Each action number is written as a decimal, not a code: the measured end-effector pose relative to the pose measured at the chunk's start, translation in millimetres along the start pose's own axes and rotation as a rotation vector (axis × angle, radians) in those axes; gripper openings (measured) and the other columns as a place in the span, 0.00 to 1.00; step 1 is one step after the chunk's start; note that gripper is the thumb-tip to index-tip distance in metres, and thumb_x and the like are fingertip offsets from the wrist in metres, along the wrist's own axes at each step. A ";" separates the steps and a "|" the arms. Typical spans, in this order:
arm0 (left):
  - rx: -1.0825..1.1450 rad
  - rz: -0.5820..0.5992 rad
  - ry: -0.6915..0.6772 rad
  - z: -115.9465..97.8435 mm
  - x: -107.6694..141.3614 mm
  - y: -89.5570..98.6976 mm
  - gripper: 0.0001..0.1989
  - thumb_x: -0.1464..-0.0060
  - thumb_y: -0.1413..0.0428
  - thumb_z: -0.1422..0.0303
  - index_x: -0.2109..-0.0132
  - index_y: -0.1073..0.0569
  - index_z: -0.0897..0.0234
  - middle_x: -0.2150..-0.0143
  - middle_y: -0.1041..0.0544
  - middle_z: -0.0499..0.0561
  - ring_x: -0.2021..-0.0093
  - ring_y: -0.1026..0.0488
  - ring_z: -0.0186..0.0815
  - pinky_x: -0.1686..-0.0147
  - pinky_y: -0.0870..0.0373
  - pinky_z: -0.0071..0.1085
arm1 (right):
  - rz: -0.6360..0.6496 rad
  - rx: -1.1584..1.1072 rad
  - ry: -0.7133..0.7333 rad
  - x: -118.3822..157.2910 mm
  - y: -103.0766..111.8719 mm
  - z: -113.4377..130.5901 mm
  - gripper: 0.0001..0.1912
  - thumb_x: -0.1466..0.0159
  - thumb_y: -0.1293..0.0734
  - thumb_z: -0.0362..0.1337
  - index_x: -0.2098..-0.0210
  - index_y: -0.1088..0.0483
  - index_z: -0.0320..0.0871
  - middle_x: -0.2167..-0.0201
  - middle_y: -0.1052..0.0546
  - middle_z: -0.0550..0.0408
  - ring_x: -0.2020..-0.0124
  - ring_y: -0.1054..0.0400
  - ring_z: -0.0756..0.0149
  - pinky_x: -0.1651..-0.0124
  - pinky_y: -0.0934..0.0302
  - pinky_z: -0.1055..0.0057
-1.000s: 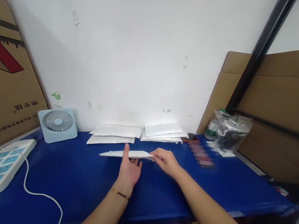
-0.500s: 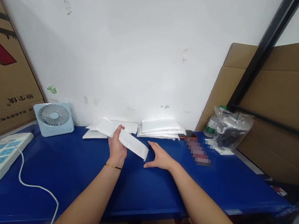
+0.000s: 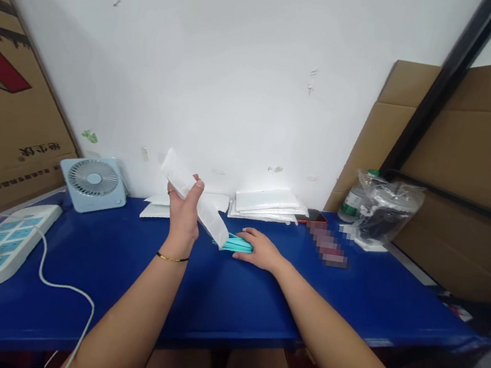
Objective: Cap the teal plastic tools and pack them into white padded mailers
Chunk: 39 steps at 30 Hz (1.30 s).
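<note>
My left hand (image 3: 184, 218) is closed round a long, flat white packet (image 3: 213, 221) and holds it tilted, its lower end pointing down to the right. At that lower end lies a bundle of thin teal strips (image 3: 235, 244), low over the blue table; their exact kind is unclear. My right hand (image 3: 263, 251) has its thumb and fingers about the right end of the bundle. Behind my left hand, white packets (image 3: 156, 210) lie loosely by the wall. A neater stack of similar packets (image 3: 265, 202) stands beyond my right hand.
A light blue fan (image 3: 94, 183) stands at the left, behind a white power strip (image 3: 18, 236) with a trailing cable. Right of the stack lie a phone (image 3: 317, 217) and a blurred patch. A bottle (image 3: 352, 203) and a clear plastic bag (image 3: 385, 217) stand by the cardboard (image 3: 487, 140).
The white packet has been tipped up steeply in my left hand. Teal strips have come into view at its lower end, and my right hand has closed on them.
</note>
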<state>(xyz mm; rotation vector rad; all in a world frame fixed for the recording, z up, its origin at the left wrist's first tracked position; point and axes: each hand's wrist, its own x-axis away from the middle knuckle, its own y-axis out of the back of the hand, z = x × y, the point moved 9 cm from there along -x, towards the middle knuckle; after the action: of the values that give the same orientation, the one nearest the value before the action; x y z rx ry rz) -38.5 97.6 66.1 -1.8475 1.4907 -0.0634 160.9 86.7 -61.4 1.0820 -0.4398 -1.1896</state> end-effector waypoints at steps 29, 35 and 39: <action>-1.661 0.854 -0.032 71.0 -5.3 69.1 0.48 0.58 0.45 0.44 0.34 0.51 0.59 0.34 0.46 0.60 0.36 0.48 0.53 0.42 0.51 0.52 | -0.219 -0.143 -0.196 5.7 43.2 -69.6 0.12 0.39 0.38 0.39 0.59 0.27 0.44 0.59 0.25 0.50 0.58 0.32 0.61 0.54 0.38 0.64; -1.419 1.178 0.019 118.5 35.4 12.0 0.22 0.48 0.50 0.55 0.52 0.27 0.63 0.55 0.26 0.55 0.55 0.29 0.42 0.57 0.34 0.32 | -0.082 -0.077 -0.149 -16.0 29.8 -53.3 0.08 0.46 0.31 0.41 0.68 0.25 0.45 0.62 0.26 0.53 0.57 0.35 0.59 0.52 0.41 0.63; -1.311 1.270 0.167 131.5 49.4 5.1 0.18 0.47 0.51 0.54 0.62 0.25 0.62 0.68 0.24 0.49 0.68 0.29 0.36 0.69 0.36 0.28 | 0.100 -0.260 -0.150 -19.8 24.7 -46.0 0.08 0.48 0.30 0.40 0.72 0.26 0.42 0.71 0.27 0.56 0.68 0.33 0.65 0.63 0.40 0.69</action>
<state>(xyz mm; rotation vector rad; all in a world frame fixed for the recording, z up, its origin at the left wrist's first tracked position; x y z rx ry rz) 35.1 122.2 -51.1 -1.2019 2.8890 1.7092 202.0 124.2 -56.8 0.7433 -0.4358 -1.2062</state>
